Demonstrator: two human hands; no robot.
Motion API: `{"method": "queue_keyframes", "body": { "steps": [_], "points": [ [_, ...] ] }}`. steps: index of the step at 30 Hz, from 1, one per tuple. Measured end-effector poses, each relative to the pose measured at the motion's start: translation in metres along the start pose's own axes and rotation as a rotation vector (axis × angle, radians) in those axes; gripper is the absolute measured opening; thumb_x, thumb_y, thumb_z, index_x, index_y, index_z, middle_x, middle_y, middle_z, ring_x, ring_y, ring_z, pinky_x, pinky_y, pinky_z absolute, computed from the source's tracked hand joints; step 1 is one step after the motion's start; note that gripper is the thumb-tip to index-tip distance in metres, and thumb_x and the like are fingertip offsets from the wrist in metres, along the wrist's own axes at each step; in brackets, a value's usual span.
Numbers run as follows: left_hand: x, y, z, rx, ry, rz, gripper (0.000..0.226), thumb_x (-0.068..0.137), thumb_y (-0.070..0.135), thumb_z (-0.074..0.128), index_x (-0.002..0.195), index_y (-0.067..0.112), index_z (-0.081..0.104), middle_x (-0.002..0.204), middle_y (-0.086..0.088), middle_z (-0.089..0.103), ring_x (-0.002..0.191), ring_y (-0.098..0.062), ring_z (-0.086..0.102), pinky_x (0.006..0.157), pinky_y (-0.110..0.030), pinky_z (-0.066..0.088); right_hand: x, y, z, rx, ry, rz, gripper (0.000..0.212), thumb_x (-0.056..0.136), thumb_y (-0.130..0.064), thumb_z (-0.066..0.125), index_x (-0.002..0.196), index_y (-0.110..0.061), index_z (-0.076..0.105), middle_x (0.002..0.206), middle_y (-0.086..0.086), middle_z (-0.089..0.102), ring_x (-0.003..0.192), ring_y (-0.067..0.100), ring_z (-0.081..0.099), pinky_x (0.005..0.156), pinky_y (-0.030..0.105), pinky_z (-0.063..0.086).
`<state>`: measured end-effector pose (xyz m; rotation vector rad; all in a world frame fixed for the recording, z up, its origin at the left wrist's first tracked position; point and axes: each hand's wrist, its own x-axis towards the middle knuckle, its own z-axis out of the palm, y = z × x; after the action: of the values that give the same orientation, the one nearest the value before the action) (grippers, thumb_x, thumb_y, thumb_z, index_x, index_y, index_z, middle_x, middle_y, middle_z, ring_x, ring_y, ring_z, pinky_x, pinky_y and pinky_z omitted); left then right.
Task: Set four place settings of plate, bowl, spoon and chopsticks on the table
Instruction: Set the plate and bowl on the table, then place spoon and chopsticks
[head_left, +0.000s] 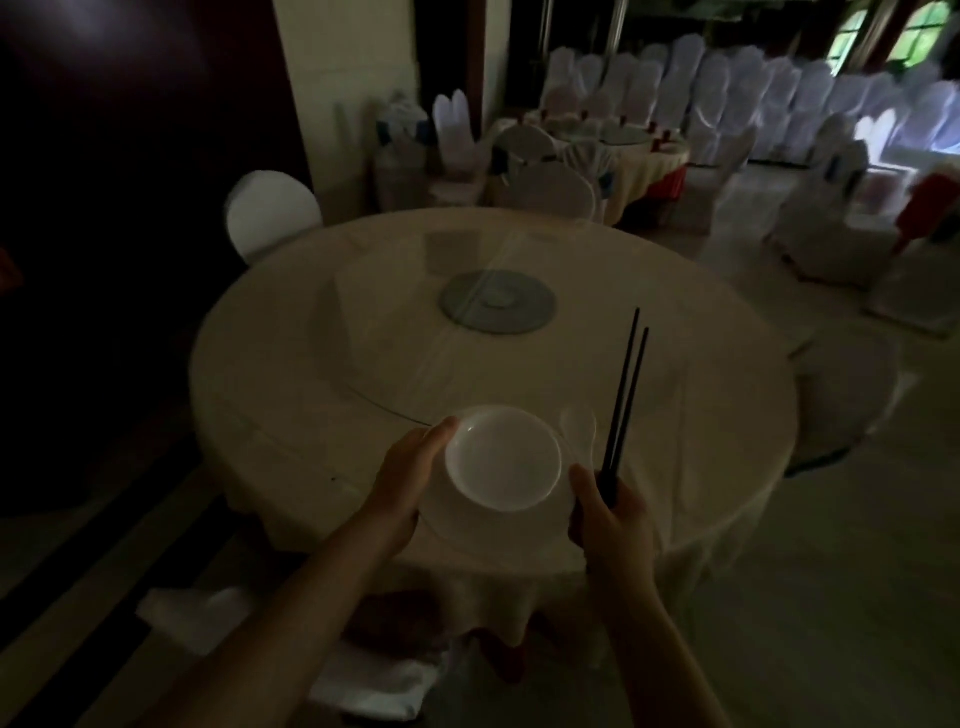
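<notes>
A dim banquet room, seen from over a person's shoulders as they stand at the near edge of a round table (675, 415) draped in a pale cloth. A white round dish (504, 460) sits low over that near edge; in this light I cannot tell if it is a bowl, a plate, or 1 on the other. The left hand (410, 473) lies against the dish's left rim, 1 digit stretched along the edge and the rest hidden, so I cannot tell whether it grips or only steadies. The right hand (608, 514) is closed around the thick ends of 2 black chopsticks (626, 395), just to the right of the dish. Their long axis runs away from the person toward the middle of the table, leaning slightly right, tips nearly together and pointing at the grey turntable (497, 302). Between dish and chopsticks is a faint pale shape, probably a spoon (576, 428); whether it is held or lying down is unclear. To my eye this is the 1st of 4 settings, and the right hand is the nearer one to the spot right of the dish, so the chopsticks likely need only lowering along the line they already keep.
</notes>
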<state>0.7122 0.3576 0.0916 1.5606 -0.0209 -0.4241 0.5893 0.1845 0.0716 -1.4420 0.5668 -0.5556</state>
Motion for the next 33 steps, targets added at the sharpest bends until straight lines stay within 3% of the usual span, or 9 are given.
{"method": "queue_keyframes", "body": {
  "steps": [6, 9, 15, 19, 24, 27, 33],
  "points": [
    [0.063, -0.011, -0.073, 0.017, 0.062, -0.039, 0.055, 0.064, 0.071, 0.064, 0.098, 0.027, 0.062, 0.102, -0.002, 0.069, 0.093, -0.023, 0.067, 0.077, -0.043, 0.056, 0.027, 0.034, 0.091, -0.058, 0.019, 0.046, 0.029, 0.096, -0.030, 0.061, 0.072, -0.013, 0.058, 0.051, -0.007, 0.051, 0.046, 0.008, 0.049, 0.046, 0.025, 0.043],
    [0.100, -0.019, -0.106, 0.069, 0.053, -0.041, 0.052, 0.066, 0.070, 0.062, 0.096, 0.027, 0.062, 0.099, 0.000, 0.068, 0.090, -0.020, 0.065, 0.069, -0.036, 0.052, 0.043, 0.055, 0.134, -0.109, 0.057, 0.066, 0.029, 0.095, -0.029, 0.061, 0.070, -0.016, 0.059, 0.050, -0.007, 0.053, 0.045, 0.008, 0.050, 0.046, 0.026, 0.043],
    [0.175, -0.045, -0.160, 0.219, 0.028, -0.034, 0.038, 0.083, 0.059, 0.061, 0.086, 0.021, 0.064, 0.090, 0.001, 0.067, 0.085, -0.019, 0.062, 0.068, -0.033, 0.047, 0.062, 0.095, 0.201, -0.186, 0.145, 0.107, 0.030, 0.095, -0.030, 0.062, 0.065, -0.029, 0.063, 0.050, -0.010, 0.055, 0.045, 0.004, 0.050, 0.044, 0.020, 0.042],
    [0.213, -0.062, -0.181, 0.334, -0.004, -0.028, 0.033, 0.087, 0.052, 0.061, 0.084, 0.019, 0.066, 0.083, 0.005, 0.066, 0.079, -0.014, 0.060, 0.063, -0.028, 0.044, 0.075, 0.126, 0.227, -0.215, 0.190, 0.129, 0.032, 0.094, -0.024, 0.063, 0.065, -0.014, 0.055, 0.056, 0.001, 0.048, 0.050, 0.014, 0.046, 0.047, 0.030, 0.039],
    [0.250, -0.091, -0.197, 0.431, -0.062, -0.103, 0.042, 0.083, 0.058, 0.062, 0.086, 0.016, 0.067, 0.088, -0.002, 0.068, 0.085, -0.022, 0.061, 0.072, -0.033, 0.045, 0.091, 0.167, 0.247, -0.275, 0.202, 0.186, 0.036, 0.094, -0.018, 0.064, 0.060, -0.017, 0.050, 0.048, -0.013, 0.045, 0.043, 0.000, 0.040, 0.043, 0.013, 0.034],
    [0.268, -0.109, -0.198, 0.469, -0.078, -0.135, 0.044, 0.079, 0.060, 0.062, 0.073, 0.017, 0.061, 0.077, -0.003, 0.063, 0.081, -0.025, 0.060, 0.069, -0.033, 0.042, 0.103, 0.189, 0.253, -0.307, 0.204, 0.231, 0.033, 0.094, -0.014, 0.063, 0.063, -0.012, 0.051, 0.055, -0.005, 0.044, 0.043, -0.001, 0.040, 0.043, 0.014, 0.034],
    [0.302, -0.144, -0.189, 0.559, -0.059, -0.200, 0.044, 0.084, 0.057, 0.063, 0.096, 0.014, 0.066, 0.098, -0.007, 0.069, 0.093, -0.027, 0.063, 0.073, -0.033, 0.047, 0.121, 0.227, 0.257, -0.350, 0.225, 0.313, 0.029, 0.095, -0.017, 0.062, 0.069, -0.006, 0.055, 0.061, 0.005, 0.046, 0.054, 0.012, 0.044, 0.051, 0.027, 0.036]
  ]
}}
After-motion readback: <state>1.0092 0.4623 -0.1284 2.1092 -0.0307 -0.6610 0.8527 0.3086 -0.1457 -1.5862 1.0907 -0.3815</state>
